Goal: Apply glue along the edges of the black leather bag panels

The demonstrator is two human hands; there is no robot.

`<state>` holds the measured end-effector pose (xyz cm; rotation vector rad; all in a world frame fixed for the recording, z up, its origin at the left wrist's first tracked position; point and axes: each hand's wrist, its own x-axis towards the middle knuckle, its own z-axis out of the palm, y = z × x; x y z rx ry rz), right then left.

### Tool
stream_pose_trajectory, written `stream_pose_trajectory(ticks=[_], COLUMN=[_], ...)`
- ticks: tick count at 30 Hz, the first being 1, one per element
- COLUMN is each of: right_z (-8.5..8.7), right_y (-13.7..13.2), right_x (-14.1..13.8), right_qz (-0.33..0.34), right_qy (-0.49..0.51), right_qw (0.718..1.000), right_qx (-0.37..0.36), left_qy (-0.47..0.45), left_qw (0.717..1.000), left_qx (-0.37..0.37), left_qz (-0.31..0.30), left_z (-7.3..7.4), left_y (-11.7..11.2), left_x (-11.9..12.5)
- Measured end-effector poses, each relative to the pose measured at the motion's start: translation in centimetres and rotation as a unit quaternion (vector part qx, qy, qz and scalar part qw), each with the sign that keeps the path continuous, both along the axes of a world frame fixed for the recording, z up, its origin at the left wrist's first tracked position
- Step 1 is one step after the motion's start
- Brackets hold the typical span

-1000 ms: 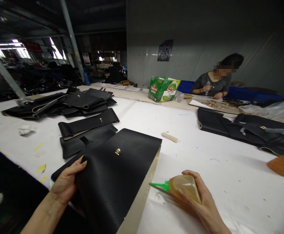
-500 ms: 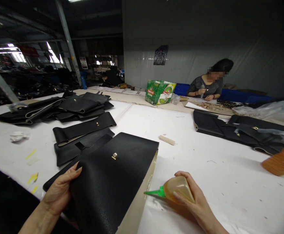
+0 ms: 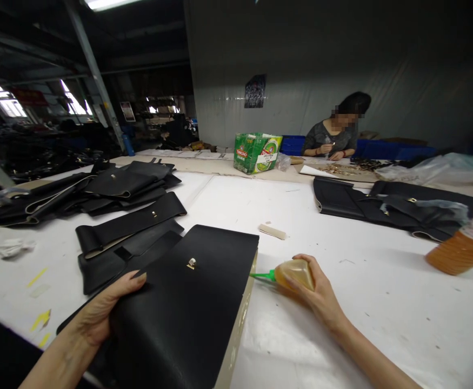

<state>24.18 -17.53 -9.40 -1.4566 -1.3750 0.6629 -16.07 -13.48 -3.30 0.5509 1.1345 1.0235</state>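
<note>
A black leather panel (image 3: pixel 195 302) with a small gold turn-lock fitting (image 3: pixel 191 263) lies tilted toward me. My left hand (image 3: pixel 104 308) grips its left side, thumb on top and fingers beneath. In my right hand (image 3: pixel 315 289) is a squeeze bottle (image 3: pixel 295 274) of amber liquid, held sideways. Its green nozzle (image 3: pixel 265 275) points left and meets the panel's right edge near the far corner. Glossy wet spots show along the pale underside strip (image 3: pixel 238 329) below that edge.
Black leather pieces (image 3: pixel 133 178) are piled at left; more (image 3: pixel 341 197) lie at right beside a jar of orange liquid (image 3: pixel 463 246). A green carton (image 3: pixel 256 153) stands at the back. A co-worker (image 3: pixel 331 135) sits beyond the table. A beige strip (image 3: pixel 272 232) lies mid-table.
My right hand has carried the bottle away from me along the panel's right edge, toward the far corner. The pale strip now shows more wet spots. The view has shifted slightly.
</note>
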Motion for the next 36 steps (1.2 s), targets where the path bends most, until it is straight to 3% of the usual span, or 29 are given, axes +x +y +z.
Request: stream_pose_trajectory(ticks=[4, 9, 12, 17, 21, 26, 31, 33, 36], right_z=[-0.2, -0.1, 0.1, 0.4, 0.8, 1.8, 3.7, 4.0, 4.0], right_y=[-2.1, -1.3, -1.6, -4.0, -4.9, -5.1, -5.4, -5.6, -5.9], right_x=[-0.6, -0.1, -0.5, -2.0, -1.6, -0.1, 0.9, 1.5, 2.3], right_qz=[0.067, -0.016, -0.002, 0.080, 0.020, -0.027, -0.051, -0.063, -0.077], right_qy=[0.041, 0.044, 0.055, 0.201, 0.280, 0.319, 0.346, 0.358, 0.372], right_qw=[0.995, 0.999, 0.998, 0.973, 0.955, 0.945, 0.937, 0.932, 0.925], right_qx=[-0.055, -0.012, -0.027, -0.084, -0.092, -0.068, -0.017, 0.000, 0.016], left_qy=[-0.025, -0.059, -0.036, 0.017, 0.024, -0.001, -0.042, -0.051, -0.034], left_qw=[0.996, 0.983, 0.978, 0.986, 0.981, 0.980, 0.956, 0.949, 0.951], left_qx=[0.000, 0.067, 0.079, 0.026, 0.016, 0.157, 0.278, 0.303, 0.288], left_qz=[-0.083, -0.159, -0.191, -0.166, -0.193, -0.125, -0.085, -0.069, -0.104], left_z=[1.1, 1.9, 2.6, 3.9, 5.4, 8.6, 11.7, 11.6, 9.7], left_y=[1.0, 2.0, 2.6, 4.3, 6.3, 8.2, 8.1, 7.8, 7.5], left_x=[0.9, 1.6, 2.3, 3.9, 5.0, 5.2, 4.9, 4.7, 4.6])
